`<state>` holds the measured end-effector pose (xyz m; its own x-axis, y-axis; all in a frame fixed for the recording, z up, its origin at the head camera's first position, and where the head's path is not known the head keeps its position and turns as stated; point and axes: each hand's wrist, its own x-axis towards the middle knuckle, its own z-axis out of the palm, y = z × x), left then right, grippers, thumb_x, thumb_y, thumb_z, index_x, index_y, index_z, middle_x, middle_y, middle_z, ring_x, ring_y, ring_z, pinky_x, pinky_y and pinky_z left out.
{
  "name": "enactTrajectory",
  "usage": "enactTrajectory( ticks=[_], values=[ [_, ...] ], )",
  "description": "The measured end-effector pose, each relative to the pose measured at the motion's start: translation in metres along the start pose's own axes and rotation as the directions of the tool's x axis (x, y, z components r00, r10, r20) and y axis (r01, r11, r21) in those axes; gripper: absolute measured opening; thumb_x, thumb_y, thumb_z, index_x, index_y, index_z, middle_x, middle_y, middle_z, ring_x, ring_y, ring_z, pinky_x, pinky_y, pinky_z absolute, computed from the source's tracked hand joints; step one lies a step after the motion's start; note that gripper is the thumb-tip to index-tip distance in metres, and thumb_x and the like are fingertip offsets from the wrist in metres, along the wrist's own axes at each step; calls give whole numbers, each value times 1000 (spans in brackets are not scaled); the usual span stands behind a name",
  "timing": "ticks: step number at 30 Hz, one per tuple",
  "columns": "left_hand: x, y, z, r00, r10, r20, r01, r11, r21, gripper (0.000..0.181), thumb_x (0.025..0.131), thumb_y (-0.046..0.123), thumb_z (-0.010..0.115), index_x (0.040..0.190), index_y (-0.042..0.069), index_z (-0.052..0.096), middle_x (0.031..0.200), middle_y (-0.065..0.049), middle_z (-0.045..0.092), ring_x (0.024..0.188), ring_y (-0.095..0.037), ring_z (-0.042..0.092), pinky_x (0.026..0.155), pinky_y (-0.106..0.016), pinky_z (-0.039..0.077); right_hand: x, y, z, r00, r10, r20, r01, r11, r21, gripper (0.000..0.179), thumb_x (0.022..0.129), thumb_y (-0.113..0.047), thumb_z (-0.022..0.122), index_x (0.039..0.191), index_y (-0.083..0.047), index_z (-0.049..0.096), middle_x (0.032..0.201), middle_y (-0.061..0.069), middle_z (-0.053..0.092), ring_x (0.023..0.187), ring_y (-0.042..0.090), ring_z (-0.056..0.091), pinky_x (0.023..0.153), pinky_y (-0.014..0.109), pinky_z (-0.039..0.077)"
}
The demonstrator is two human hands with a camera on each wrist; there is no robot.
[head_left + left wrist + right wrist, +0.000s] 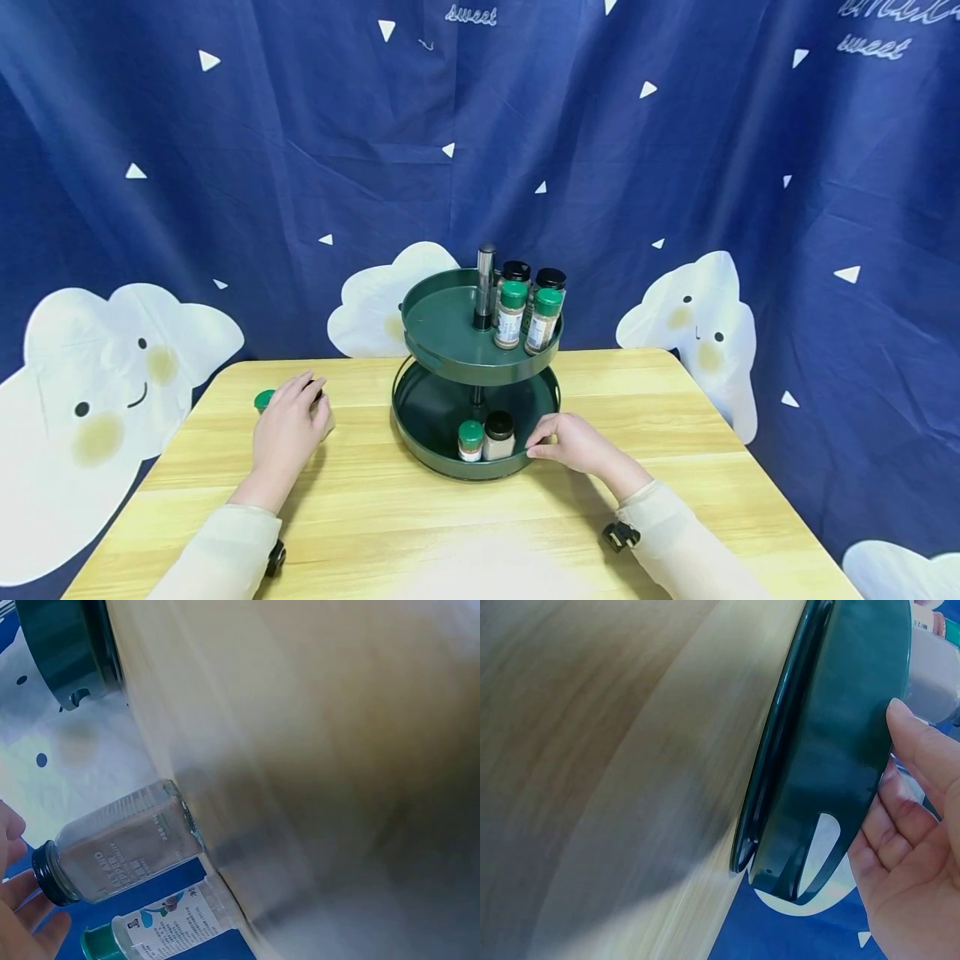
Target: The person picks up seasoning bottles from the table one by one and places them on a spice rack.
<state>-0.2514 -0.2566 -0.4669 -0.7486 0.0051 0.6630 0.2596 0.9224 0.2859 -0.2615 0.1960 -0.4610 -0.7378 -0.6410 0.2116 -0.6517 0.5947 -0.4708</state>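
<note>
My left hand [287, 421] is over a spice jar with a black lid [124, 847], upright on the table at the left. Its fingers spread around the lid, and a gap shows beside the thumb in the left wrist view. Close by stands a green-capped spice bottle [176, 922], mostly hidden by the hand in the head view. With thumb and fingers, my right hand [576, 443] pinches the rim of the lower tray [847, 727] of a dark green two-tier rotating rack [442, 312]. On that tray sit a green-capped bottle [470, 442] and a black-lidded jar [498, 437].
The upper tier carries two green-capped bottles [508, 321] in front of two black-lidded jars [551, 279], beside a metal post [486, 283]. Light wood covers the table [360, 517]. Behind hangs a blue curtain [375, 192] with white clouds and triangles.
</note>
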Motion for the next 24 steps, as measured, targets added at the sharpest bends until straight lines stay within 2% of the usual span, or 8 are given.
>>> enactTrajectory(
  ticks=[8,24],
  values=[
    [1,0,-2,996,-23,81,23,1000,1,28,95,12,63,118,-2,70,132,-23,61,124,-43,53,98,-60,48,0,-1,0,1000,-4,-6,4,1000,8,4,87,-17,79,89,-14,80,87,-7,70,86,20,69,83,34,56],
    [5,-5,-2,994,-28,107,29,999,-13,28,95,9,65,120,-5,68,130,-26,61,124,-46,52,102,-61,45,0,-1,0,1000,-7,-5,7,1000,11,5,87,-18,78,89,-13,80,87,-8,70,86,18,69,82,36,56]
  ],
)
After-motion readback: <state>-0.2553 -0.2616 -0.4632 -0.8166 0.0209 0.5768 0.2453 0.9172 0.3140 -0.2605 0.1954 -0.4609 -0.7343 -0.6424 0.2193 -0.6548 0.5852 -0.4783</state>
